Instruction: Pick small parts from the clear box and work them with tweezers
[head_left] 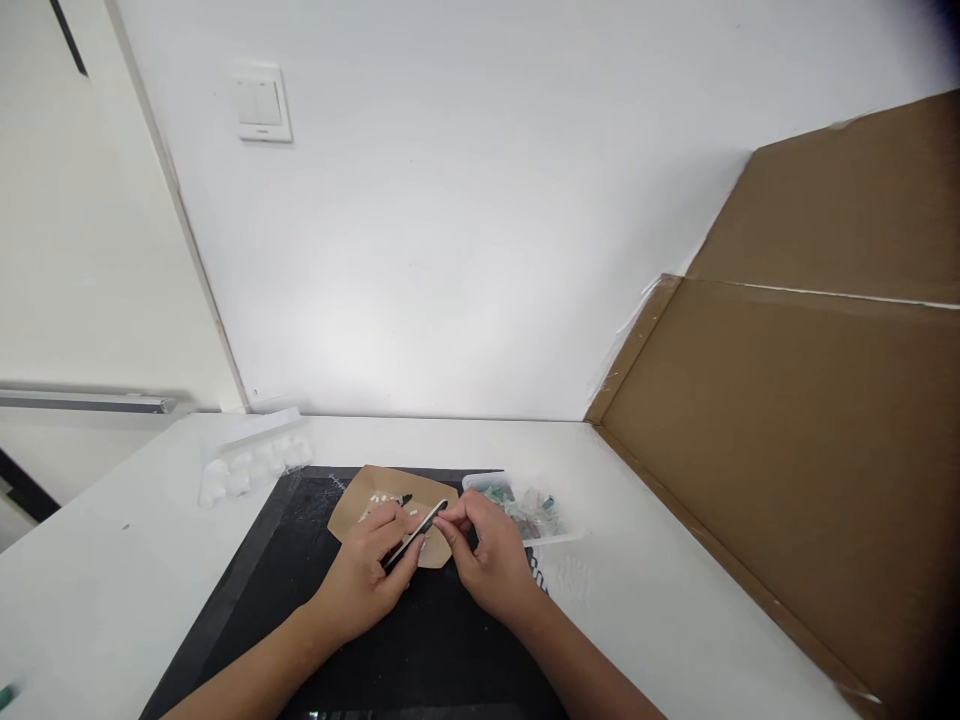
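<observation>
My left hand (367,570) grips a slim black strip with a pale edge (414,540) between thumb and fingers, tilted up to the right. At its upper end, the thumb and fingertips of my right hand (491,550) are pinched together; whatever lies between them is too small to make out. Under both hands is a brown paper-like tray (349,507). Small white pieces (379,498) and a short black piece (406,499) lie in it, partly covered by my left fingers.
A black mat (397,650) covers the middle of the white table (97,590). Behind my right hand stands a clear plastic tray (559,540) with small greenish, clear packets. A white moulded tray (255,462) sits back left. Cardboard panels (787,420) border the right side.
</observation>
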